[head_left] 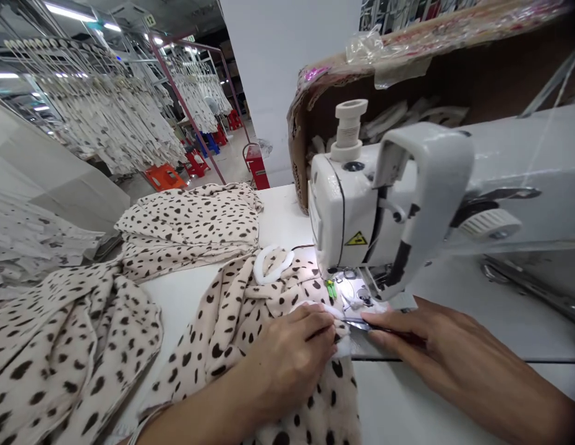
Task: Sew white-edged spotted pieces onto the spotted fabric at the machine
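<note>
A spotted cream fabric piece (232, 309) with a white band (272, 267) on it lies under and before the sewing machine (331, 204). My left hand (292, 352) is closed on the spotted fabric and a white strip at its edge, just in front of the needle area. In my right hand (426, 346) are thread snips (357, 323), pinched between thumb and fingers. Their shiny blades point left at the white strip by my left fingertips; a dark red handle shows partly under the hand. Small green and yellow marks (331, 288) sit by the presser foot.
More spotted fabric (195, 222) is folded at the back left, and another pile (60, 352) lies at the near left. Behind the machine stands a cardboard box (299, 123) holding white strips. Racks of hanging garments (111, 111) and red stools (195, 162) are farther off.
</note>
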`<state>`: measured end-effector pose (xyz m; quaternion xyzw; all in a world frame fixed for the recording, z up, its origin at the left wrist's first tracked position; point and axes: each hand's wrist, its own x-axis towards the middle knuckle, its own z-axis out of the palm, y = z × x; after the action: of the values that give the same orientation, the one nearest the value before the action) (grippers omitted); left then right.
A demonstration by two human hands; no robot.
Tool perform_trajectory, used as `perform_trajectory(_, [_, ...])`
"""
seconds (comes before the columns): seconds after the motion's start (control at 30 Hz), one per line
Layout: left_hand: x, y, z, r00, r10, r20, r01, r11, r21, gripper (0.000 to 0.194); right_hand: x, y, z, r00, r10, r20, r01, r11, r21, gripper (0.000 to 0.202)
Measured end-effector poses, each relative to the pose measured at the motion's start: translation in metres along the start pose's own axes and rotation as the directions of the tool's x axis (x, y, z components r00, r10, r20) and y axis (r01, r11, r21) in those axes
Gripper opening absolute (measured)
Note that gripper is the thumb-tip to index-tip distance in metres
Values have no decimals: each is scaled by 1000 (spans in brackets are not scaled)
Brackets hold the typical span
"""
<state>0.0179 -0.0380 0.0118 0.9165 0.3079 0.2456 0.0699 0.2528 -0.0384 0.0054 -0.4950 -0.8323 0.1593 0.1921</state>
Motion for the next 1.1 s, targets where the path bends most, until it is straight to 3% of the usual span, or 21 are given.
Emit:
perform_trajectory(0.13, [3,-2,3,1000,-16,-25,16,1000,9,17,3,4,6,997,-37,-69,29,993,-111,34])
perform_trajectory(0.3, [11,-9,4,999,-49,3,48,996,79,18,13,5,10,973,-107,-204,32,940,-338,50])
perform_trajectory(0.43, [15,-11,6,999,-34,-42,39,991,127,21,17,4,10,962,-120,-245,24,932,-361,51])
perform_trajectory(0.77, [16,-13,8,997,-75,-12,76,981,180,28,23,4,7,979,-107,-171,37,929,-367,49])
perform_trajectory(1.1, [17,-15,4,996,-84,10,83,994,65,20,24,3,3,992,-63,-111,18,932,-362,42])
